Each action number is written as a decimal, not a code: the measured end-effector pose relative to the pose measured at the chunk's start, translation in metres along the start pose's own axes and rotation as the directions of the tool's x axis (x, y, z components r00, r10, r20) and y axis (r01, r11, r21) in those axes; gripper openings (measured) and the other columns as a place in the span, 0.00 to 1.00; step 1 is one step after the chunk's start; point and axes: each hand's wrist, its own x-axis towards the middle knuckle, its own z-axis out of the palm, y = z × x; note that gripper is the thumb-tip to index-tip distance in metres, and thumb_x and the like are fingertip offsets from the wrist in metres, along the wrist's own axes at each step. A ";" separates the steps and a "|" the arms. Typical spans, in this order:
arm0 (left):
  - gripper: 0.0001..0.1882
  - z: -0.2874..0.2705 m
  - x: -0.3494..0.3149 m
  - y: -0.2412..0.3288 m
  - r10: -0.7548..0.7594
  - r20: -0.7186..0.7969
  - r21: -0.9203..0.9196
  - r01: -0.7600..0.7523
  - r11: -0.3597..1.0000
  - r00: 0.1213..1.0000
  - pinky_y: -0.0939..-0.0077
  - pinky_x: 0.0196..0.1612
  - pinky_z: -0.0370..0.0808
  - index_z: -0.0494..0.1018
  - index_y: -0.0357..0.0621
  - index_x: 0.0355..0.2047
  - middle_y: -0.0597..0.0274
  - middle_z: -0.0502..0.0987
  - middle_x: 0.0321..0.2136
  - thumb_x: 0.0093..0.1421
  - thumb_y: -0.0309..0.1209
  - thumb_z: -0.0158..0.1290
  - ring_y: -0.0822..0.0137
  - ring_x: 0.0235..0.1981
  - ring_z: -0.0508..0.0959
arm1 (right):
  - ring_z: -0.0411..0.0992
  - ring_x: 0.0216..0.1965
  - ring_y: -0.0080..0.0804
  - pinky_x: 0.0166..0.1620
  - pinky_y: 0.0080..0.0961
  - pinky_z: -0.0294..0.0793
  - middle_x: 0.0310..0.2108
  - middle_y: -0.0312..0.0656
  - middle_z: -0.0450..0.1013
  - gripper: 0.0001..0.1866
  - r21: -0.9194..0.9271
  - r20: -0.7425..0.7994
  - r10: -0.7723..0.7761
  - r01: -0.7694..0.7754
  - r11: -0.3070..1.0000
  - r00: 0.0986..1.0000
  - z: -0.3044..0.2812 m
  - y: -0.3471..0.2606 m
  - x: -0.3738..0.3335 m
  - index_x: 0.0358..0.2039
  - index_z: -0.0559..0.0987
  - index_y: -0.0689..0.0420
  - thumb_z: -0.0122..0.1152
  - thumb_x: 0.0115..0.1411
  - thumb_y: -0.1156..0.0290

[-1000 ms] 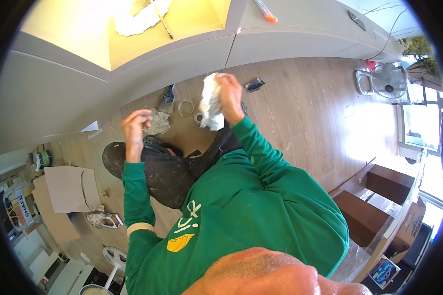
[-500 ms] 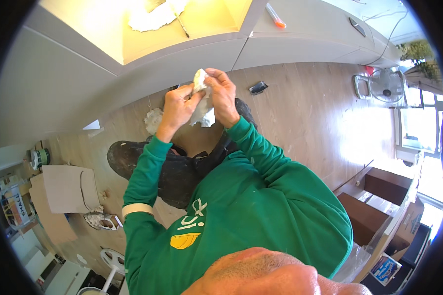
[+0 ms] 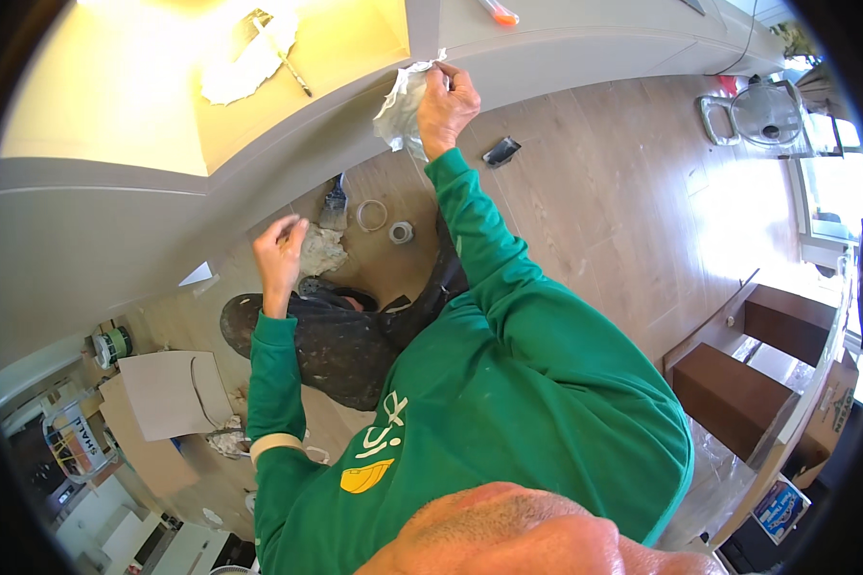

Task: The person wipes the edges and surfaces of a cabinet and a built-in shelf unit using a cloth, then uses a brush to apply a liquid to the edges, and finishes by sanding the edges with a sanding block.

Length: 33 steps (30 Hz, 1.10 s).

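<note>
My right hand (image 3: 448,103) pinches a thin crumpled white sheet (image 3: 403,107), paper or cloth. The sheet hangs at its left side, in front of the grey cabinet face (image 3: 355,144) and just under the lit niche. Apart from it, my left hand (image 3: 278,257) is raised above my dark trouser leg with its fingers curled together; whether something small is between the fingertips I cannot make out. On the floor between the hands lie a flat paintbrush (image 3: 334,206) with dark bristles, a roll of tape (image 3: 401,232), a pale ring (image 3: 371,216) and a whitish crumpled wad (image 3: 322,249).
In the lit niche (image 3: 163,134) a thin brush (image 3: 283,59) rests on a white sheet (image 3: 244,72). A dark flat object (image 3: 501,151) lies on the floor. Cardboard (image 3: 173,393) is at left. Brown furniture parts (image 3: 734,388) and a plastic-wrapped chair (image 3: 762,115) stand at right.
My left hand has let go of the white sheet and moved left and down. My right hand has carried the sheet up toward the niche's edge. The view has shifted slightly.
</note>
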 end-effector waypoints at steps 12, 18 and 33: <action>0.12 -0.002 -0.015 -0.024 -0.236 -0.035 -0.109 0.231 0.967 0.971 0.81 0.31 0.73 0.80 0.30 0.39 0.59 0.82 0.27 0.62 0.30 0.60 0.76 0.25 0.76 | 0.78 0.30 0.49 0.37 0.34 0.75 0.28 0.53 0.79 0.08 0.040 0.070 -0.026 0.023 0.999 0.997 -0.009 0.002 0.007 0.32 0.85 0.60 0.64 0.56 0.69; 0.14 -0.002 -0.018 -0.026 -0.213 -0.052 -0.126 0.205 0.971 0.976 0.86 0.24 0.66 0.80 0.32 0.40 0.63 0.82 0.26 0.63 0.34 0.62 0.83 0.19 0.68 | 0.74 0.26 0.25 0.33 0.27 0.74 0.25 0.42 0.80 0.10 -0.025 0.449 0.051 -0.044 0.999 0.892 -0.033 -0.006 -0.041 0.34 0.85 0.60 0.66 0.58 0.67; 0.15 0.034 -0.046 0.053 -0.277 0.185 -0.180 0.309 0.934 0.943 0.73 0.41 0.78 0.80 0.27 0.39 0.54 0.84 0.35 0.55 0.26 0.66 0.67 0.35 0.82 | 0.78 0.36 0.28 0.43 0.27 0.78 0.40 0.45 0.80 0.32 0.155 0.657 0.052 -0.202 0.967 0.752 -0.076 -0.034 -0.030 0.66 0.65 0.60 0.63 0.63 0.69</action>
